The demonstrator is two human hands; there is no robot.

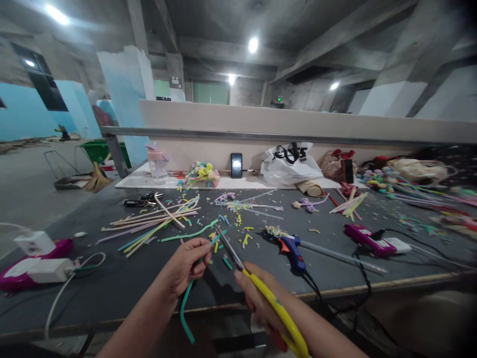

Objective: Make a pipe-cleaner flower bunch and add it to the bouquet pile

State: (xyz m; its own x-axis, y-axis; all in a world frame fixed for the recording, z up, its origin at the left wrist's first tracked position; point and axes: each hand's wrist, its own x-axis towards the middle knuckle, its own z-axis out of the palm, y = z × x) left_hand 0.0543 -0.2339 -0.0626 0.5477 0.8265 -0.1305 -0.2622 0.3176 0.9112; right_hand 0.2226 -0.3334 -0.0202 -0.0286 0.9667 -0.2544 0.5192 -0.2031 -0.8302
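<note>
My left hand pinches a green pipe cleaner near its upper end; the long tail hangs past the table's front edge. In my right hand is a pair of scissors with yellow handles. Their blades point up and left, with the tips beside the pipe cleaner's upper end; I cannot tell if they touch it. Another green pipe cleaner lies just beyond my left hand. Small cut green and yellow pieces are scattered around the blades.
A blue glue gun with a long glue stick lies right of the scissors. Purple power strips sit at both sides, with cables. Behind are loose pipe cleaners, pliers, a phone, a cup and a white bag.
</note>
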